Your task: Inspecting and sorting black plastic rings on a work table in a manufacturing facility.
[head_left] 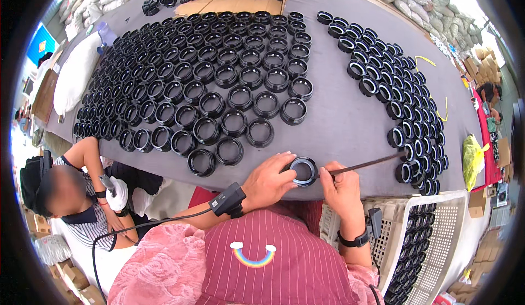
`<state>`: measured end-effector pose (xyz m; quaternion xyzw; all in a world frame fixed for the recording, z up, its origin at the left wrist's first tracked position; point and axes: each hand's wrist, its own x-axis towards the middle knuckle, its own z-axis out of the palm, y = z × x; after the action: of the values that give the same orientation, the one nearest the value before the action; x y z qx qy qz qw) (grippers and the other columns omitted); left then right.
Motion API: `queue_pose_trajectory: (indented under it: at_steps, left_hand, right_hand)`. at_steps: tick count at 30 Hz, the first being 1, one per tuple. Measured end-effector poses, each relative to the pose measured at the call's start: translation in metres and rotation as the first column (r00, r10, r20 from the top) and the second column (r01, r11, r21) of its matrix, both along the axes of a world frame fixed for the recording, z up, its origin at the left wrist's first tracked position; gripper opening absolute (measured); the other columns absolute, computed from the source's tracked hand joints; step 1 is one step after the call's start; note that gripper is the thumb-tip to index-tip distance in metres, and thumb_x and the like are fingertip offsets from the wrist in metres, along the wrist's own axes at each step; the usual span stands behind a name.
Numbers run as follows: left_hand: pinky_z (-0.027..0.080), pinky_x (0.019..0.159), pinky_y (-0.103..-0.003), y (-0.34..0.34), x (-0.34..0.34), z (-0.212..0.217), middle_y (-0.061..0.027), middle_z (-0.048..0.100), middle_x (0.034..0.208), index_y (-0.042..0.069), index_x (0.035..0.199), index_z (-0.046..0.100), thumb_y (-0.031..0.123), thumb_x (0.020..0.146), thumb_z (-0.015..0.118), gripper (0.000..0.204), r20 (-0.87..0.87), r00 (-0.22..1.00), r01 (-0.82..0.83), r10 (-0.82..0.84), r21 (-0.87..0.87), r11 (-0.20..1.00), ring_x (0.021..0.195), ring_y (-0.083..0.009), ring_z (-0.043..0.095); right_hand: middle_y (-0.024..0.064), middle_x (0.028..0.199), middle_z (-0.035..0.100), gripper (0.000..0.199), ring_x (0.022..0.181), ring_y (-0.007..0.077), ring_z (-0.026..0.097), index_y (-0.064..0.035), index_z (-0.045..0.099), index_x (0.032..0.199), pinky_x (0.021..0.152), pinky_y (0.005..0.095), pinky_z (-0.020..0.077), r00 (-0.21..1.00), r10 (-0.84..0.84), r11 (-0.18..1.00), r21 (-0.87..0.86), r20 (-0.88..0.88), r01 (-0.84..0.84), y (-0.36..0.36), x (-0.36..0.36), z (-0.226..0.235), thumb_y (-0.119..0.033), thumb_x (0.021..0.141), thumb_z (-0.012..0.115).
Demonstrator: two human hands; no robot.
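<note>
My left hand [269, 178] is closed around the near left side of a black ring [304, 183] with a pale grey inner rim. The ring rests at the front edge of the grey-covered table. My right hand [341, 189] pinches a thin dark stick-like strip [372, 163] between thumb and fingers. One end of the strip comes close to the ring's right side; whether it touches cannot be made out. Its other end reaches right, toward the ring group there. Just beyond my left hand stand loose rings, the nearest being a black ring [188, 163].
Rows of black rings [225, 76] fill the table's left and middle; another group [383, 75] stands right. A cardboard box [240, 7] of rings lies at the back. A white plastic crate [449, 234] holding rings stands at lower right. A co-worker [104, 195] sits at left.
</note>
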<state>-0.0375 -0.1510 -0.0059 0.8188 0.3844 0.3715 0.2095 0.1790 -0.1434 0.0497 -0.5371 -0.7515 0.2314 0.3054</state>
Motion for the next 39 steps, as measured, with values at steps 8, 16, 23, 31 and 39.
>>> queue_pose_trajectory:
  at_steps: [8, 16, 23, 31, 39]
  left_hand:
    - [0.041, 0.109, -0.050, 0.003, -0.004, -0.005, -0.0197, 0.059, 0.128, 0.003, 0.115, 0.057, 0.020, 0.079, 0.076, 0.045, 0.036, 0.999, 0.002, 0.002, -0.116, 0.993, 0.120, -0.0385, 0.056]
    - [0.045, 0.098, -0.049, 0.005, 0.019, 0.001, -0.0193, 0.057, 0.120, 0.002, 0.130, 0.044, 0.020, 0.068, 0.083, 0.075, 0.189, 0.979, -0.033, 0.074, -0.213, 0.976, 0.110, -0.0393, 0.057]
    - [0.043, 0.085, -0.042, 0.038, 0.013, 0.041, -0.0153, 0.059, 0.113, 0.002, 0.115, 0.052, 0.019, 0.065, 0.078, 0.059, -0.143, 0.983, -0.102, 0.117, 0.108, 0.989, 0.103, -0.0328, 0.057]
    - [0.039, 0.102, -0.047, 0.060, 0.024, 0.030, -0.0209, 0.049, 0.140, 0.003, 0.136, 0.052, 0.025, 0.073, 0.077, 0.071, -0.473, 0.867, 0.001, 0.157, 0.316, 0.949, 0.125, -0.0380, 0.047]
    - [0.046, 0.094, -0.046, 0.016, 0.026, 0.016, -0.0211, 0.056, 0.132, 0.004, 0.117, 0.064, 0.021, 0.074, 0.075, 0.048, -0.139, 0.986, 0.124, -0.092, 0.247, 0.961, 0.115, -0.0376, 0.057]
  right_hand:
    - [0.0069, 0.073, 0.067, 0.004, 0.069, 0.0249, 0.062, -0.0040, 0.068, 0.085, 0.074, 0.0384, 0.0472, 0.934, 0.079, 0.997, 0.035, -0.349, -0.071, -0.004, -0.019, -0.043, -0.004, 0.089, 0.066]
    - [0.0084, 0.080, 0.068, 0.010, 0.059, 0.0094, 0.056, -0.0032, 0.065, 0.097, 0.052, 0.0237, 0.0433, 0.751, -0.150, 0.987, -0.055, -0.643, 0.150, -0.009, -0.022, -0.066, -0.009, 0.098, 0.058]
    - [0.0087, 0.076, 0.068, 0.020, 0.055, 0.0083, 0.052, -0.0049, 0.062, 0.098, 0.049, 0.0223, 0.0390, 0.200, -0.316, 0.912, -0.239, -0.927, 0.333, -0.012, 0.022, -0.070, -0.023, 0.102, 0.056]
    - [0.0096, 0.087, 0.068, 0.022, 0.066, 0.0123, 0.058, -0.0037, 0.063, 0.103, 0.062, 0.0272, 0.0470, 0.405, -0.317, 0.933, -0.204, -0.858, 0.296, 0.017, 0.009, -0.062, -0.023, 0.103, 0.053]
    - [0.0188, 0.101, 0.067, 0.027, 0.090, 0.0381, 0.064, -0.0019, 0.062, 0.111, 0.082, 0.0446, 0.0510, 0.659, -0.740, 0.546, 0.452, -0.135, 0.705, 0.099, 0.121, -0.048, -0.023, 0.102, 0.048]
